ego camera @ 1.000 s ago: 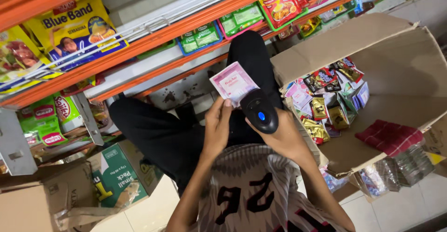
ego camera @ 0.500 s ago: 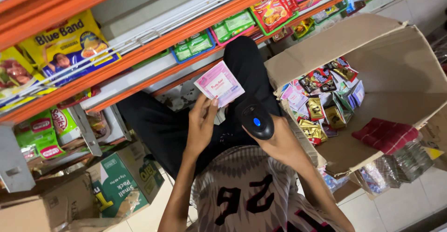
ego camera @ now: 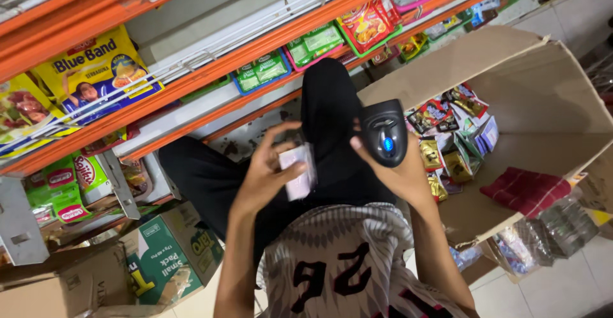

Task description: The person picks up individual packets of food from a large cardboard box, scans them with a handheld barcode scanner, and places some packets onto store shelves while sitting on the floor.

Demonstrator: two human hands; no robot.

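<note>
The person sits wedged between the orange shelf [ego camera: 211,78] and an open cardboard box [ego camera: 543,94], legs in black stretched toward the shelf's lower rail. Room to move is tight: the shelf edge runs slantwise just beyond the knees, the box's near flap stands just beside the right forearm, and a green carton [ego camera: 169,254] sits close by the left elbow. The only free space is the gap above the lap, where both hands work.

The packet [ego camera: 299,171] is small, flat and pale pink-white, blurred, so its print cannot be made out. It is held above the lap, tilted nearly edge-on to the camera, well short of the shelf and just left of the scanner [ego camera: 384,131].

The left hand [ego camera: 268,174] grips the packet: its fingers [ego camera: 281,136] curl over the top and far side, the thumb presses the near face, and the packet's right edge sticks out free past the fingertips. The right hand [ego camera: 399,171] is closed round the scanner's handle, a black handheld unit with a blue light glowing on its head, which rises above the knuckles. Scanner and packet are near but apart. Small sachets [ego camera: 447,133] lie heaped in the box beyond the right hand, with a red cloth [ego camera: 527,190] on its floor.
</note>
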